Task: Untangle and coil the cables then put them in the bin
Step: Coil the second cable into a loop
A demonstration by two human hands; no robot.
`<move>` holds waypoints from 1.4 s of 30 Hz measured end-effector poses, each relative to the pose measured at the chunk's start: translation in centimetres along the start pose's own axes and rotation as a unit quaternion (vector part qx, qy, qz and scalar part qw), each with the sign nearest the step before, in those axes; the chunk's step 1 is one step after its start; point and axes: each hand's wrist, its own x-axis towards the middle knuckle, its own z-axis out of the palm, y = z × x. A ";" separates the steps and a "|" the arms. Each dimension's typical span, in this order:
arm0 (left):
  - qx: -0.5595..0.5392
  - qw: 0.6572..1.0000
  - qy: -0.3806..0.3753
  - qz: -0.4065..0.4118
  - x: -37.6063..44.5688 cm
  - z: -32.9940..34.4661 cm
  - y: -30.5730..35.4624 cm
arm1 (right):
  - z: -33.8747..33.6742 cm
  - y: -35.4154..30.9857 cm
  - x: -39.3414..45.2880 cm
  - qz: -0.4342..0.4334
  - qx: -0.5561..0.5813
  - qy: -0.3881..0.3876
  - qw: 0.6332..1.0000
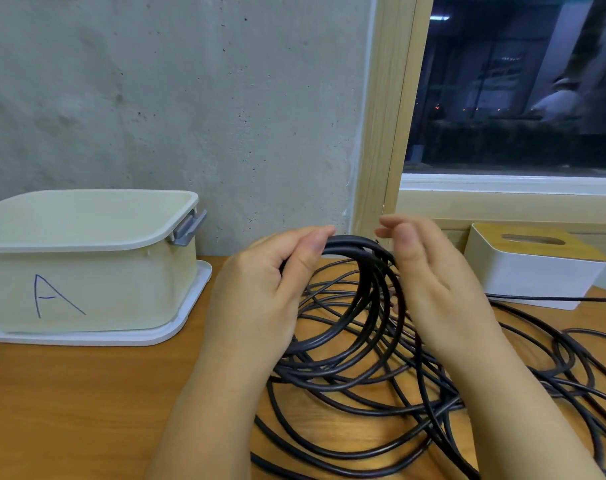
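Holding a round coil (343,303) of smooth black cable upright over the worktop (87,410), the left hand (256,292) pinches the top of the loops between thumb and curled fingers. The right hand (429,282) stands just beside the coil on its other side, fingers relaxed and slightly bent, its palm against the loops; it grips nothing that I can see. Below and to the right, more of the thin, glossy cables (502,382) lie in loose tangled curves on the warm wooden surface. At the left, well apart from the coil, stands the bin (87,282), a cream plastic box with rounded corners, a grey clip handle and a blue letter A, resting on its white lid. At the right is a white tissue box (533,271) with a wooden top.
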 end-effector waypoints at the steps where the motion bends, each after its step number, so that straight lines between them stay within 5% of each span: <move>1: -0.007 1.000 0.003 -0.003 0.0 -0.1 -0.1 | 0.0 0.2 0.0 0.018 0.017 0.013 1.000; 6: -0.040 0.999 0.005 -0.011 -0.3 -0.2 -0.5 | 0.1 0.0 0.0 0.198 0.067 -0.094 0.973; 15: -0.084 0.996 0.027 -0.012 -0.2 -0.8 0.1 | -1.3 -0.1 -0.1 0.115 0.058 -0.160 0.979; 19: -0.105 0.994 0.022 -0.020 -0.2 -0.6 0.2 | -1.8 0.3 0.1 0.057 0.011 -0.132 0.990; 27: -0.118 0.992 0.032 -0.029 -0.1 -0.9 -1.2 | -1.5 0.1 0.0 0.057 0.098 -0.112 0.987; 33: -0.122 0.991 0.045 -0.034 -0.1 -1.4 -1.2 | -1.5 0.3 0.4 0.121 0.225 -0.121 0.959; 42: -0.143 0.989 0.011 -0.042 -0.1 -1.2 -1.1 | -1.4 0.2 0.5 0.139 0.178 -0.036 0.973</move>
